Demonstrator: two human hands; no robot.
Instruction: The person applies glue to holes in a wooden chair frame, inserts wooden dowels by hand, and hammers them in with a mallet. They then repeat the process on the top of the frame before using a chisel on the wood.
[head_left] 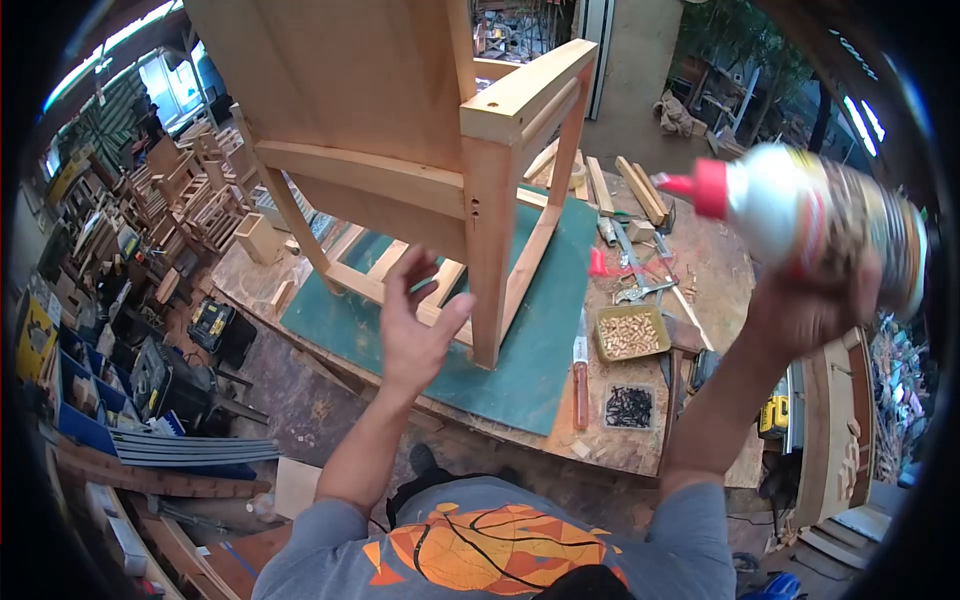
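Observation:
My right hand (805, 305) grips a white glue bottle (810, 215) with a red nozzle, held up high at the right and pointing left. Its lower part is blurred. My left hand (415, 320) is raised with fingers apart and holds nothing. It hovers in front of the front leg of an unfinished wooden chair (470, 150). The chair stands on a green mat (545, 330) that covers part of the workbench (700, 270).
A tray of wooden dowels (630, 335) and a tray of dark screws (628, 407) sit right of the mat, beside a chisel (581, 375). Pliers and wood offcuts (640, 190) lie behind. Toolboxes (160, 375), stacked chair frames (190, 195) and lumber crowd the floor at left.

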